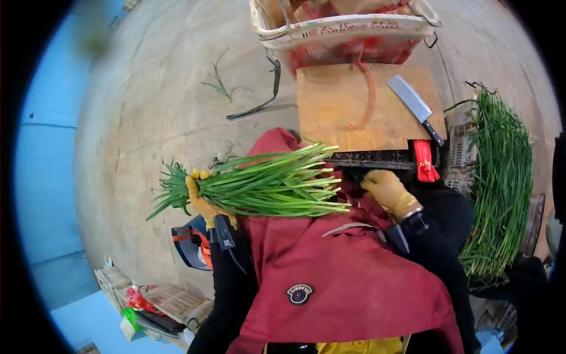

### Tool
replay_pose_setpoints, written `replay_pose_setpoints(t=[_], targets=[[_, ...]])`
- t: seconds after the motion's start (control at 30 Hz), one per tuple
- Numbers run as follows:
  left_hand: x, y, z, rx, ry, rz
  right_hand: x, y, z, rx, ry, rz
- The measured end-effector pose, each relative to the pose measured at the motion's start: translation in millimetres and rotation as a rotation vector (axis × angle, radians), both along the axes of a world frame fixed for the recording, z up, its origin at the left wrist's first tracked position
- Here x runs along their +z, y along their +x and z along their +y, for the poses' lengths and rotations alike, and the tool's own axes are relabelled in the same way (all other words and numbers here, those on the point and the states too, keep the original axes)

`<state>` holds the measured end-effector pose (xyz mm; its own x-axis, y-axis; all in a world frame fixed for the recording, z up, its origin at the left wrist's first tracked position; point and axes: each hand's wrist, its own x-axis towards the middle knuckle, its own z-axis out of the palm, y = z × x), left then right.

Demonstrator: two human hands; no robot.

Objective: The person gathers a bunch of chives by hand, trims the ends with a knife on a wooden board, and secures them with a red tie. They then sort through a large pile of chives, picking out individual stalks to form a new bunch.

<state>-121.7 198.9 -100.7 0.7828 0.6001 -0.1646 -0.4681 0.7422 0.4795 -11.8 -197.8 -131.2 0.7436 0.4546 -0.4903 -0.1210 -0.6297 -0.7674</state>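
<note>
Left hand (206, 207) closed around green stalks (271, 186); right hand (389, 192) half-curled, I can't tell its contents; cleaver (411, 100) beyond it.

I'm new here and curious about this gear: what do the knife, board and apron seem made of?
Knife: probably steel, its blade grey and shiny; black handle, perhaps plastic. Board: likely wood or plywood, tan, dull and patchy. Apron: probably cloth, matt maroon with soft folds.

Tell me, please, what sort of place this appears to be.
It looks like a place for sorting or packing vegetables: a bunch of greens in the left hand, a large heap of greens at the right, and a knife on a board.
</note>
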Motion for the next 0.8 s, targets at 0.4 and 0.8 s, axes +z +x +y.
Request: replay_pose_setpoints(t=[0.4,0.8], targets=[[115,43,-67,0.110,0.357,0.019,50,-21,14,0.181,0.558,0.626],[178,-4,-82,-0.994,1.541,-0.158,-28,-32,36,0.788,-1.369,-2.098]])
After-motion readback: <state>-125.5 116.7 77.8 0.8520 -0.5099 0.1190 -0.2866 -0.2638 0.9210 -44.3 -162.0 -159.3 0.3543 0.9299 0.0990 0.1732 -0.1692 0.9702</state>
